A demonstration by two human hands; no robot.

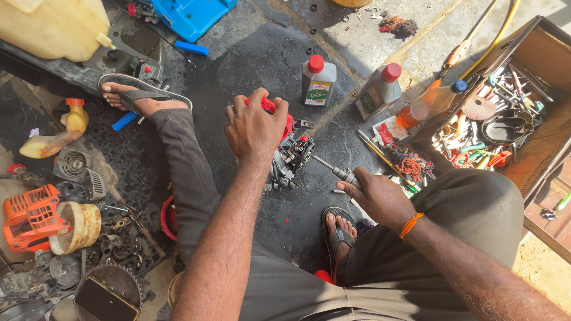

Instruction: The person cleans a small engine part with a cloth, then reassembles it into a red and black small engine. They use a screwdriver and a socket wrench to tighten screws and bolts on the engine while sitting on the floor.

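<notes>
Near the middle of the frame the person's left hand (pixel 256 128) is closed over the red-topped upper end of a small engine part (pixel 289 156), a dark metal assembly standing on the oil-stained concrete floor (pixel 250 59) between the person's legs. Just right of centre the right hand (pixel 380 198) is wrapped around the handle of a socket driver (pixel 334 169), whose thin metal shaft runs up and left into the side of the engine part. An orange thread band (pixel 410 224) sits on that wrist. Both feet are in sandals, one at upper left (pixel 140 94), one at lower centre (pixel 340 229). Just above the work stand two grey oil bottles with red caps (pixel 318 80), near each other, and to their right lies an orange-tinted bottle with a blue cap (pixel 429 102). An open wooden toolbox (pixel 535 53) crammed with hand tools fills the upper right. Along the left edge lie an orange plastic engine cover (pixel 30 217), a cream fuel tank (pixel 53 24) and a heap of dark metal parts (pixel 113 249); a blue case (pixel 193 15) sits at the top.
</notes>
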